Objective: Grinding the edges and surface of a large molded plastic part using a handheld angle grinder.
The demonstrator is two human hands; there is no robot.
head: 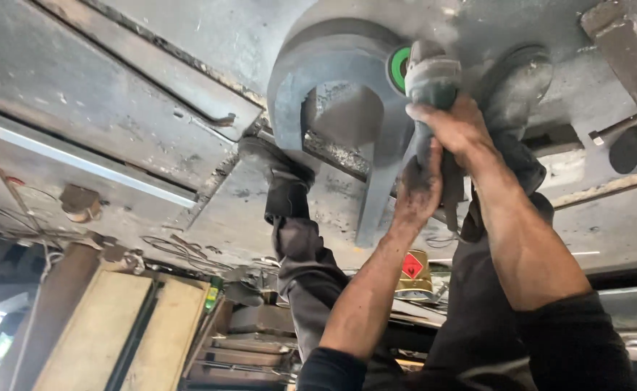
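Two hands (434, 159), one angle grinder (431, 80), one large forked steel piece (347, 80), one yellow can (414, 275)

Grinder held at the right arm of a forked steel piece on the plate floor

The forked steel piece (333, 94) lies on the steel plate floor (116, 87), its opening facing the person. The angle grinder (428, 80) sits against its right arm, the right hand (457, 127) on the grinder's body and the left hand (418, 190) just below, on the handle. One foot (273, 161) stands left of the piece, the other foot (515, 83) right of the grinder. A can (414, 275) lies between the legs, nearer the person.
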